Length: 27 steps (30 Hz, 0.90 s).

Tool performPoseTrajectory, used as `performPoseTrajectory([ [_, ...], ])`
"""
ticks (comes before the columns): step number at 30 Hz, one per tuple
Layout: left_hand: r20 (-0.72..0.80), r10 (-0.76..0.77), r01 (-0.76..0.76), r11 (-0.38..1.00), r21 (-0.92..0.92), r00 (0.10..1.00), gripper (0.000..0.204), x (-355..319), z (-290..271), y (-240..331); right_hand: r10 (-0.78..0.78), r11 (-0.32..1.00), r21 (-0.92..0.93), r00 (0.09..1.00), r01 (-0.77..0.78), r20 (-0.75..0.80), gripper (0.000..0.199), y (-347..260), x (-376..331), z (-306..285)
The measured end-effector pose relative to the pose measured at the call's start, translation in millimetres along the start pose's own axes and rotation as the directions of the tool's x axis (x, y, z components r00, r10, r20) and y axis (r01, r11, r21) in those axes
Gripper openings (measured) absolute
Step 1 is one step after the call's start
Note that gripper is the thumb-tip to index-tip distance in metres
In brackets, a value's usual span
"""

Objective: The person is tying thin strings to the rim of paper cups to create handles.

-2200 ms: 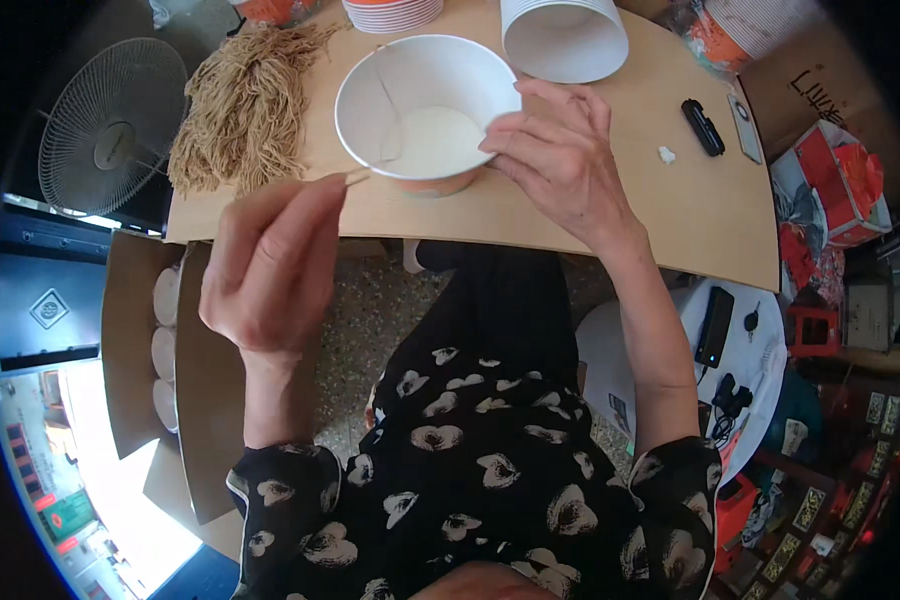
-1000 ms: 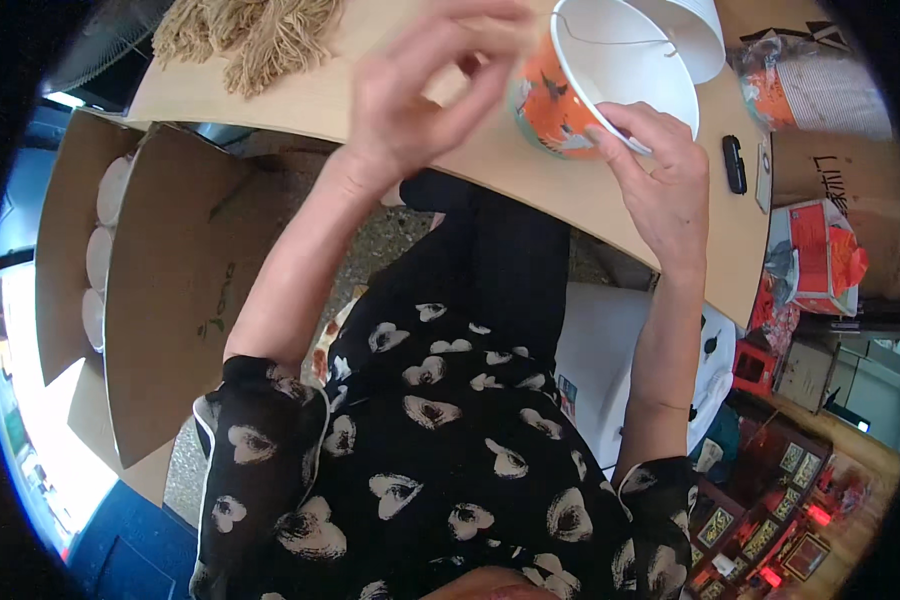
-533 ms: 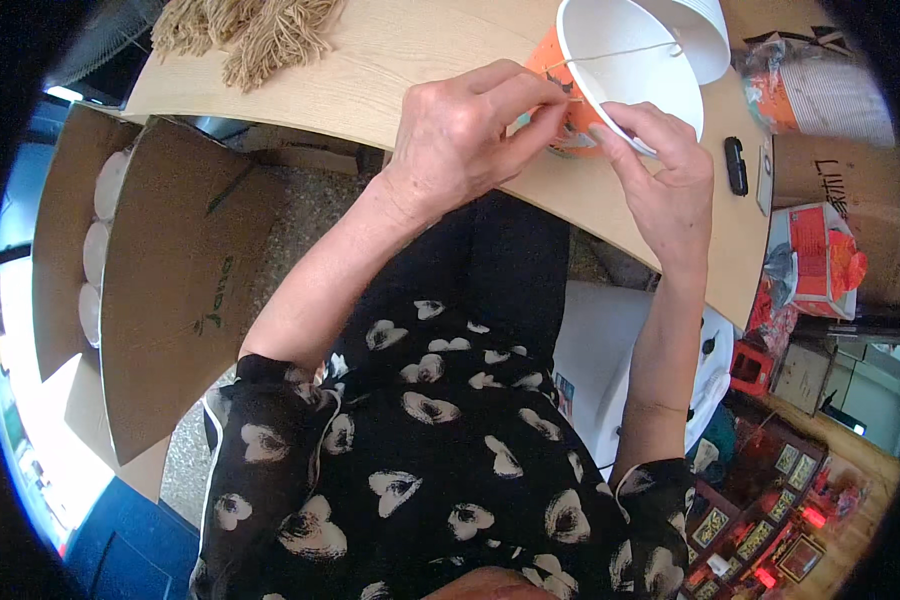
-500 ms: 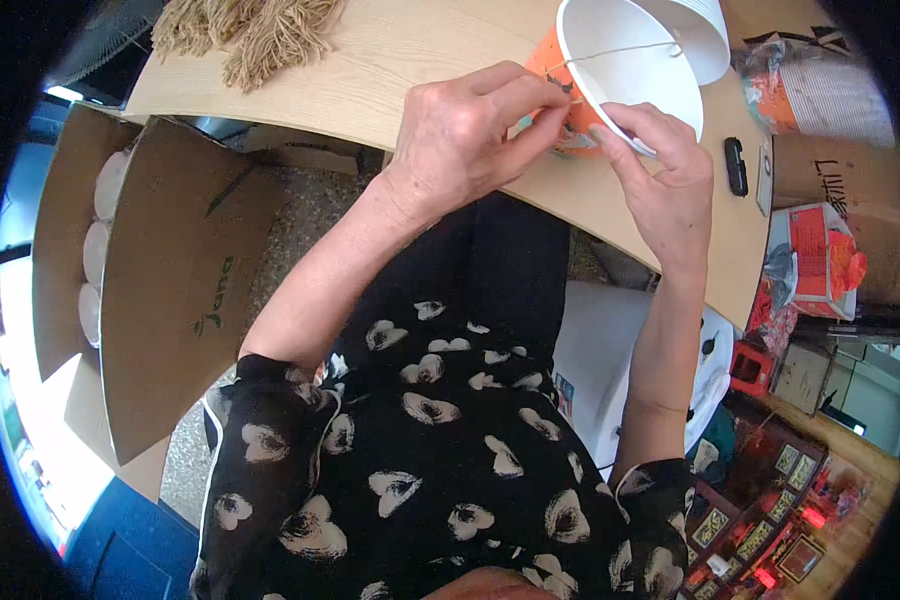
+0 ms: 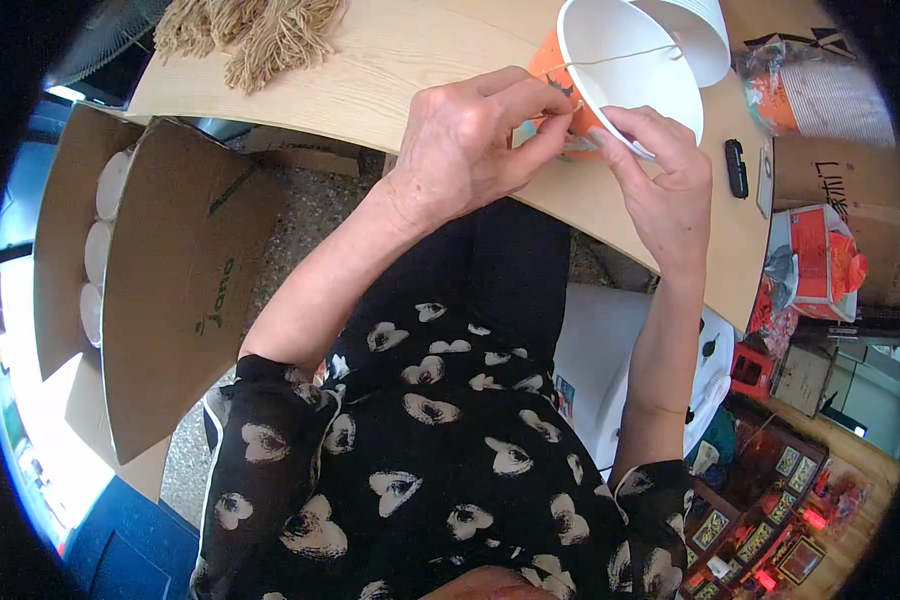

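Note:
An orange paper bucket (image 5: 552, 62) with a white inside is tilted at the table's far edge, its mouth facing right. A thin cord (image 5: 620, 60) stretches across the mouth, from a knot at the inner wall over the near rim to the outside. My right hand (image 5: 660, 165) grips the rim, thumb outside and fingers inside. Beside the bucket's orange wall, my left hand (image 5: 480, 140) is closed in a pinch; a short pale bit of cord shows at its fingertips. Most of what it pinches is hidden by the fingers.
Bundles of tan cord (image 5: 260, 35) lie at the table's far left. More white paper buckets (image 5: 710, 35) are nested behind mine. A black object (image 5: 736, 168) lies at the right edge. An open cardboard box (image 5: 185, 270) holding white rolled or cup-like items stands left; wrapped buckets (image 5: 830, 95) stand right.
My left fingers have shifted slightly and now part a little more beside the bucket wall. The bucket and my right hand have barely moved.

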<state>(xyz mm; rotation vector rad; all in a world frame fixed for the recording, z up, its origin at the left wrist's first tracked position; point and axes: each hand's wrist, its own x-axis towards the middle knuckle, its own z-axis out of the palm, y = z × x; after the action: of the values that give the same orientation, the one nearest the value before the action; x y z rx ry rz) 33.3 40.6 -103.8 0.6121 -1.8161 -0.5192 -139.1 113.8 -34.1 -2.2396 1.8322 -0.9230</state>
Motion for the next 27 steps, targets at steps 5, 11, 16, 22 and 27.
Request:
performPoseTrajectory([
  [5, 0.028, 0.020, -0.020, 1.000, 0.001, 0.999, 0.007, 0, 1, -2, -0.026, 1.000, 0.003, 0.999, 0.026, -0.045, 0.014, 1, -1, 2],
  [11, 0.041, -0.047, 0.048, 0.999, -0.020, 0.998, 0.006, 2, -1, 0, -0.034, 0.999, -0.010, 0.998, 0.034, -0.056, 0.014, 2, -1, 3],
  [16, 0.010, -0.012, 0.012, 1.000, -0.023, 1.000, 0.006, 4, 3, -4, -0.028, 0.999, -0.033, 0.999, 0.027, -0.033, 0.016, 0, 1, 1],
  [22, 0.038, -0.069, 0.072, 0.995, -0.073, 0.997, 0.006, 10, 2, 7, 0.169, 0.944, 0.271, 0.981, -0.189, 0.094, 0.022, 7, 13, -14],
  [27, 0.038, -0.120, 0.121, 0.992, -0.047, 0.992, 0.008, 13, 6, 11, 0.115, 0.940, 0.281, 0.956, -0.193, 0.271, 0.023, 19, 30, -14],
])
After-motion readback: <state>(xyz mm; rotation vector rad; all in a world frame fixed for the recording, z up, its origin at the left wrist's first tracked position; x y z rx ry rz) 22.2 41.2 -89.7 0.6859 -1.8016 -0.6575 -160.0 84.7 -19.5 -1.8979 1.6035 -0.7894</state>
